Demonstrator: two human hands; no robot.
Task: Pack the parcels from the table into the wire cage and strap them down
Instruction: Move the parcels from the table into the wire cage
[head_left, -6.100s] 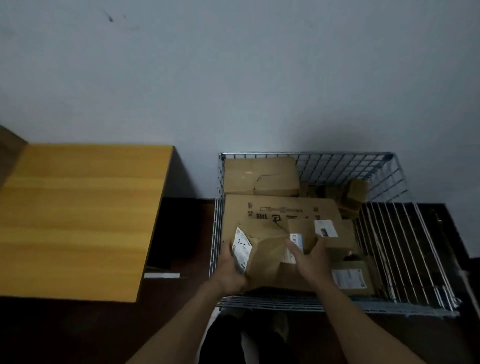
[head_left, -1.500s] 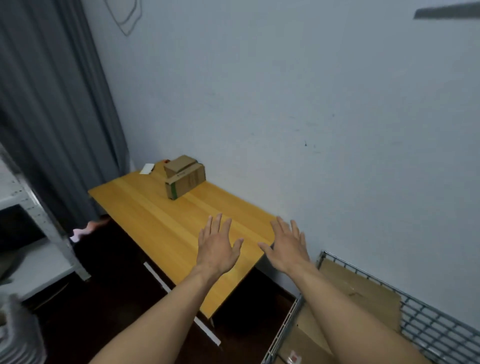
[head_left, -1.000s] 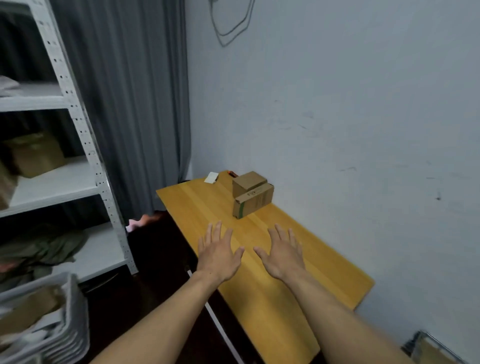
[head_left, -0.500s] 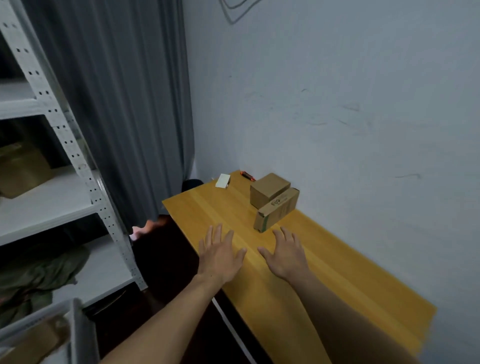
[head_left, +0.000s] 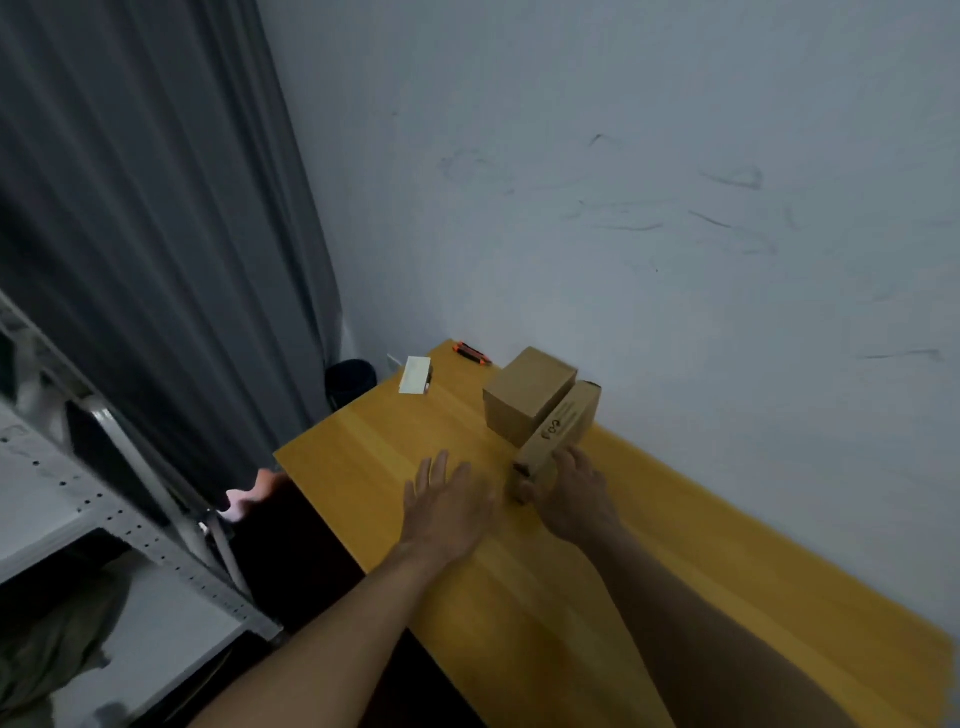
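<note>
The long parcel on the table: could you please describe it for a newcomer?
On the yellow table by the wall stand two cardboard boxes. Yours is the long narrow box on the wall side, held by the right hand; the cube box beside it is squat.

light: dim, bluish, even | shadows: soft | blur: slight motion smear | edges: wide-angle bending

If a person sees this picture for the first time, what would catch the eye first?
Most likely the two hands over the yellow wooden table: the right hand grips the near end of a long box, while the left hand is spread flat beside it. Next, the square box stands against the long one, near the wall, and a grey curtain fills the picture's left side.
</note>
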